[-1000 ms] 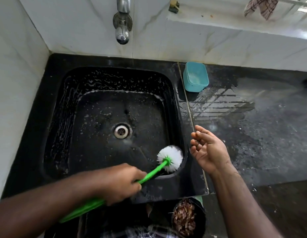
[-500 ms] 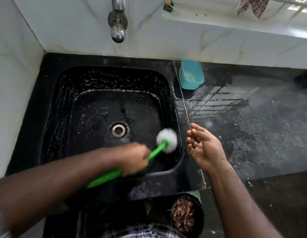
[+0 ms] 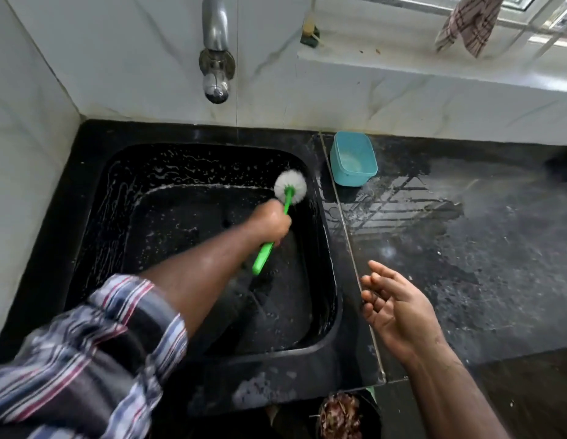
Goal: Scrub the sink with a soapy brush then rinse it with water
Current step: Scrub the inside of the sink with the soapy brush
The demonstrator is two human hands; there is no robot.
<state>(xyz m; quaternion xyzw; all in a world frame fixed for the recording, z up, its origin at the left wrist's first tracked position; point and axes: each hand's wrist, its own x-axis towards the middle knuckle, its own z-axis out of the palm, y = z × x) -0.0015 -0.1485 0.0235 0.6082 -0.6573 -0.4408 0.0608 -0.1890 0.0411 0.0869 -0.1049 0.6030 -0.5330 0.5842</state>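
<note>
At the far left a white tiled wall (image 3: pixel 28 153) meets the black surface (image 3: pixel 466 280) in a corner. A plaid sleeve (image 3: pixel 85 359), blurred, comes in from the lower left, and the bare forearm beyond it reaches up across the sink (image 3: pixel 95 217). The sink is a black, square basin with rounded corners, set into the surface; streaks and flecks of white suds cling to its left and back walls. The drain is hidden under the arm. Above the sink a metal tap (image 3: pixel 216 58) comes out of the back wall, with no water running from it.

The left hand (image 3: pixel 271 221) is closed around the green handle of the brush (image 3: pixel 290 188), with the end of the handle sticking out below the fist. The round white bristle head is pressed into the sink's back right corner, against the upper wall.

Right of the sink, a small blue tub (image 3: pixel 353 160) sits on the surface just beside the rim, near the back wall. The surface around it is wet. The right hand (image 3: pixel 396 305) hovers over the seam at the sink's right edge, open and empty, palm turned left with the fingers loosely curled. Below it, at the bottom edge, is a dark bin (image 3: pixel 345 416) with brownish scraps inside. A checked cloth (image 3: pixel 469 23) hangs at the top right by the window.
</note>
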